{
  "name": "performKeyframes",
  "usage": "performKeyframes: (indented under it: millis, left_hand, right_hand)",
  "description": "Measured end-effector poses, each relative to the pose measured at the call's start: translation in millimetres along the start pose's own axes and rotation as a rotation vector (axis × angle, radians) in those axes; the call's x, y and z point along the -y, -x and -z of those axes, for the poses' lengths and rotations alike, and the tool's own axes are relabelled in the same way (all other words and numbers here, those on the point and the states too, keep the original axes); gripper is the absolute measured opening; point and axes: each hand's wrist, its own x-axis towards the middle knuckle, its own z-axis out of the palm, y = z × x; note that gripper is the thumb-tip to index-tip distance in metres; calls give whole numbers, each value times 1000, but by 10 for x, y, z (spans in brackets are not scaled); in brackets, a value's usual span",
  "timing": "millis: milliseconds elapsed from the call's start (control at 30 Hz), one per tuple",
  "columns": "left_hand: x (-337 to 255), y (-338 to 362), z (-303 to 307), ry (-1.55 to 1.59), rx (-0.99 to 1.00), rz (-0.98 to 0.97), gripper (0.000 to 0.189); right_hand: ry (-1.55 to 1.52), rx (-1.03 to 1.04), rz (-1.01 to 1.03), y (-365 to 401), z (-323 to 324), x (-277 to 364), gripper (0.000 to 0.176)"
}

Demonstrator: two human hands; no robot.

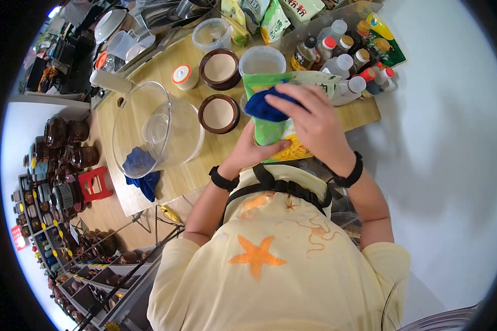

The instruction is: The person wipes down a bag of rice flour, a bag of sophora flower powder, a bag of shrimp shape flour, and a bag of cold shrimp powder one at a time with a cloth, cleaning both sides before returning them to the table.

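Observation:
A green food bag with a yellow picture near its bottom stands upright at the table's front edge. My left hand grips its lower left side, thumb across the front. In my right hand a dark blue cloth is bunched and pressed against the upper part of the bag. Just left of the bag sits a brown-rimmed round dish. Behind it are a stack of similar brown dishes and a clear plastic tub. The bag's back is hidden.
On the left of the wooden table stands a large clear bowl, with another blue cloth beside it. A white jar with an orange lid is further back. Several sauce bottles crowd the right rear near the wall.

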Motion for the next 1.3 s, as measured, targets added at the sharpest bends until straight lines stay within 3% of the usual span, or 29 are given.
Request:
performKeyframes:
  millis: [167,367,500,600,700,800,867,1000,1033,1300]
  left_hand:
    - [-62,10,20,-17,6,14,68]
    - [39,37,71,-63,22,19,68]
    - [52,27,84,-47,-5,33,69]
    - [58,6,70,-21,-48,89,71]
    - [81,-32,45,31,-44,58,76]
    - [39,-53,-49,107,-93,-15,78]
    - [148,-35,-24,14,-79,-15,78]
    - [167,9,26,-192,38,-12,81]
    - [107,-9,23,-324,84,-98,84]
    - [68,-42,-35,-238,135,-107,93]
  right_hand:
    - [95,-121,-145,17,183,-256,37]
    - [273,-105,-386,224,356,-658,39]
    - [241,-264,-485,200,465,-512,39]
    - [187,-363,-433,112,486,-304,41]
    - [50,-297,-365,25,441,-163,43]
    - [-263,-51,-358,88,140,-33,45]
    - [-299,100,-301,155,-12,158,45]
    - [-299,108,-206,160,-130,226,42]
    - [-235,60,-186,134,-138,186,40]
    - [-206,-15,-360,10,-75,-2,36]
